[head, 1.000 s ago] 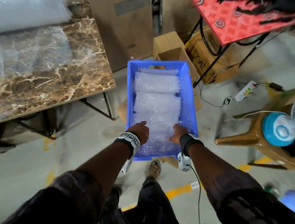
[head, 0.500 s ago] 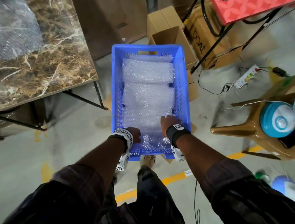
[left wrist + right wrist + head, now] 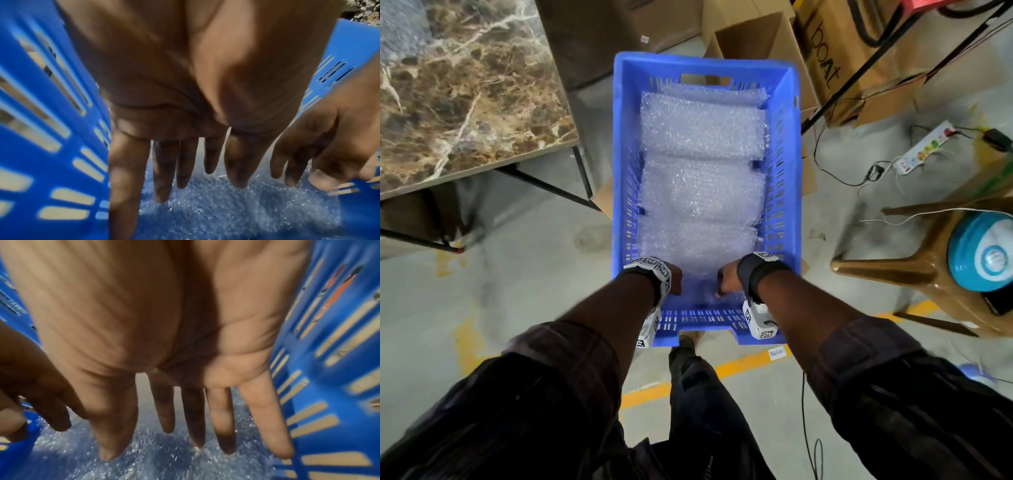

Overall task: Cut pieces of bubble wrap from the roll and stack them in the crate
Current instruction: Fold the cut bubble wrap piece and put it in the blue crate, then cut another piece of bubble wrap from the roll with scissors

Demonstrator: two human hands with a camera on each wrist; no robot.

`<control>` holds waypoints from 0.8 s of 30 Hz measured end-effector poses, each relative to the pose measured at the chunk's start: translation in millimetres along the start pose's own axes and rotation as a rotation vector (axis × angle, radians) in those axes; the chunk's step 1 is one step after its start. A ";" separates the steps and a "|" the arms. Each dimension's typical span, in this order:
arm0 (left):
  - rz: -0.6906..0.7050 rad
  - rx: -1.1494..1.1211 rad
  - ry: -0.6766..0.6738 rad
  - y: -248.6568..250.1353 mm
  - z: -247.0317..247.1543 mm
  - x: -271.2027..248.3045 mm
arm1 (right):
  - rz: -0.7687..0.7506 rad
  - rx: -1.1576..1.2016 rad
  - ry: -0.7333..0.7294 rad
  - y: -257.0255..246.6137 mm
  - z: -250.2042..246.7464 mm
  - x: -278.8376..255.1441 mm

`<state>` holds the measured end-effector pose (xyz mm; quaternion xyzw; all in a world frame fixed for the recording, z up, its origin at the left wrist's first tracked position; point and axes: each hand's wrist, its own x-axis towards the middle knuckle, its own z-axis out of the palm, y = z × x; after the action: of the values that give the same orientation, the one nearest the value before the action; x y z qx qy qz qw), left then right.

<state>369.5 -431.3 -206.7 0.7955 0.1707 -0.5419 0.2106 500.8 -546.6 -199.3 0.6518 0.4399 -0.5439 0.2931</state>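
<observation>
1. Blue slatted plastic crate [image 3: 621,178] sits on the concrete floor, with a marble-topped table [image 3: 465,89] to one side and a brown plastic stool [image 3: 914,267] to the other.
2. Pieces of bubble wrap [image 3: 702,192] lie flat inside the crate, overlapping along its length — they cover nearly the whole bottom.
3. Left hand [image 3: 675,280] is down inside the near end of the crate, over the wrap. The left wrist view shows its fingers [image 3: 183,164] straight and slightly spread, pointing down at the bubbles, gripping nothing.
4. Right hand [image 3: 727,282] is beside it at the same end. Its fingers [image 3: 221,417] are also straight and a little apart, tips at or just over the wrap — actual contact cannot be told through the blur.
5. The two hands are near each other; each shows in the other's wrist view.
6. Open cardboard boxes [image 3: 753,37] stand beyond the crate's far end; a white power strip [image 3: 924,149] lies on the floor near the stool.
</observation>
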 end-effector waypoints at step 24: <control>0.012 -0.302 0.332 -10.2 -38.2 -76.6 | -0.090 0.483 0.205 -33.5 -39.9 -53.8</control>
<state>367.5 -406.0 -124.3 0.8343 0.2776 -0.3704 0.2994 487.7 -511.2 -134.6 0.7341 0.3533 -0.5769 0.0584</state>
